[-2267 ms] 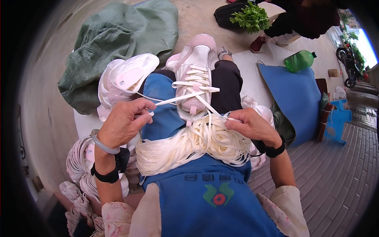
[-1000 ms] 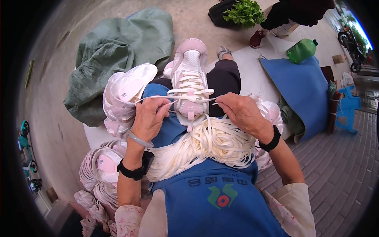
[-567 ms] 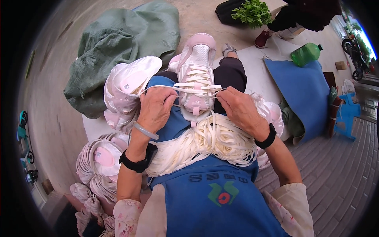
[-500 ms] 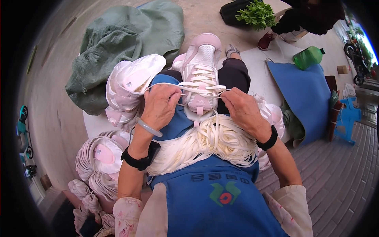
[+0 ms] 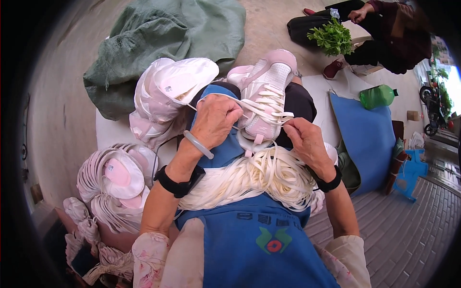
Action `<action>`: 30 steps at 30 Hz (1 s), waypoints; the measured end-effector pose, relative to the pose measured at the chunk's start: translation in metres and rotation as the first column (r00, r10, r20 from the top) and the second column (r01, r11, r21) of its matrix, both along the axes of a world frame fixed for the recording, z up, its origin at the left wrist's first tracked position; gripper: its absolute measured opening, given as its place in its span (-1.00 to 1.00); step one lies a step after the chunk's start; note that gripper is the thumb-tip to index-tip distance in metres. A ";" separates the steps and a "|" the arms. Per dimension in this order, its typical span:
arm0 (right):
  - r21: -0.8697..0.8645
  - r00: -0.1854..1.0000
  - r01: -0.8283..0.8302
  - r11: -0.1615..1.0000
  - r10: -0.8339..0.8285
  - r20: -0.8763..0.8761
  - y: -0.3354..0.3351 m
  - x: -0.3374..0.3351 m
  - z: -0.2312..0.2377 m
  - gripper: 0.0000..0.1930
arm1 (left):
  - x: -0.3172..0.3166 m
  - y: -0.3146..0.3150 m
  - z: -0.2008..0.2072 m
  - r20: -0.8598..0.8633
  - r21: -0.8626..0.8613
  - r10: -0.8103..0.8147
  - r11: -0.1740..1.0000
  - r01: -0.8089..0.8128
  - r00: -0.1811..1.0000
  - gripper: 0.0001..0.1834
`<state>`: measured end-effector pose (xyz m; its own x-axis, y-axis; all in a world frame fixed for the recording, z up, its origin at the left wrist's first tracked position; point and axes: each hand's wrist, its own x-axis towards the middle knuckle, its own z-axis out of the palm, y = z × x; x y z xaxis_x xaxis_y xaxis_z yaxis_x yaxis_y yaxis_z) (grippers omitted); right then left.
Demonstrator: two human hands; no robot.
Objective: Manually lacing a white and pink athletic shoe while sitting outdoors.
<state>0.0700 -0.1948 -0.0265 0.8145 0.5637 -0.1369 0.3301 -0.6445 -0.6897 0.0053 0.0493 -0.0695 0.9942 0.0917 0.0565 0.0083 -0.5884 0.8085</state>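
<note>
A pink-and-white shoe upper (image 5: 259, 126) lies across my lap with its toe end pointing away. Cream laces (image 5: 270, 98) criss-cross its front. My left hand (image 5: 216, 120) is closed, pinching a lace beside the left of the upper. At the other side, my right hand (image 5: 307, 139) pinches a lace between thumb and forefinger, near the pink tongue end. A big heap of loose cream laces (image 5: 249, 180) rests on my blue apron (image 5: 240, 249), just below the upper.
Stacked shoe uppers (image 5: 163, 96) stand left of my knee, and another bundle (image 5: 115, 177) sits nearer. Beyond is a green tarp (image 5: 163, 43). To the right are a blue sheet (image 5: 365, 139), a green bottle (image 5: 378, 97) and a blue stool (image 5: 412, 174). Another person (image 5: 384, 38) sits by leafy greens (image 5: 331, 38).
The view has shifted, and the upper now tilts to the right. My left hand has come nearer the upper's lower left side. Both hands still grip the laces.
</note>
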 end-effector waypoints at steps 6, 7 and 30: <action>-0.011 0.998 0.067 0.998 -0.067 -0.006 -0.001 -0.002 -0.007 -0.85 | 0.006 -0.001 0.002 -0.053 -0.040 0.043 0.998 -0.045 0.998 -0.83; -0.010 0.998 0.067 0.998 -0.067 -0.006 -0.001 -0.002 -0.007 -0.85 | 0.006 -0.001 0.001 -0.053 -0.039 0.043 0.998 -0.046 0.998 -0.83; 0.026 0.982 0.044 0.999 -0.048 0.181 0.006 -0.016 -0.001 -0.85 | -0.014 -0.019 0.016 0.156 0.041 0.051 0.997 -0.058 0.986 -0.76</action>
<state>0.0539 -0.1888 -0.0279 0.8496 0.5266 0.0277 0.4218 -0.6470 -0.6352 -0.0087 0.0304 -0.0538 0.9667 0.1396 0.2144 -0.0815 -0.6265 0.7752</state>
